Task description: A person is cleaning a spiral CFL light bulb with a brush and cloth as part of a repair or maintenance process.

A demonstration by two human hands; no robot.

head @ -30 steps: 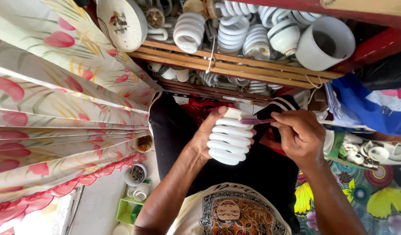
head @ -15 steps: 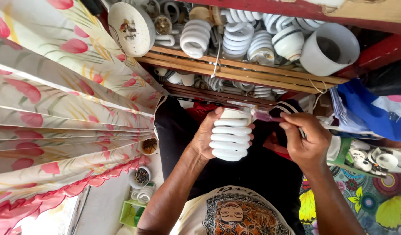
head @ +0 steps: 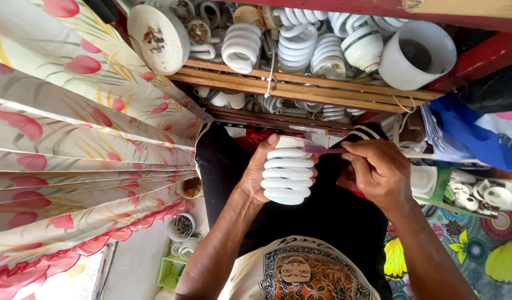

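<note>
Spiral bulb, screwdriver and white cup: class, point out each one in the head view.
Spiral bulb [head: 288, 179], head view, on the middle coil.
Screwdriver [head: 322, 149], head view, on its purple shaft.
White cup [head: 417, 55], head view, on its rim.

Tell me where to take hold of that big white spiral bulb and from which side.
Grip the spiral bulb around its coiled tube, palm wrapping in from its left, much as the left hand does now. The stacked coils give a broad ribbed body for the fingers, and that probably leaves the base end clear, where the right hand holds a thin purple tool. Squeeze lightly; it looks like glass.
</note>
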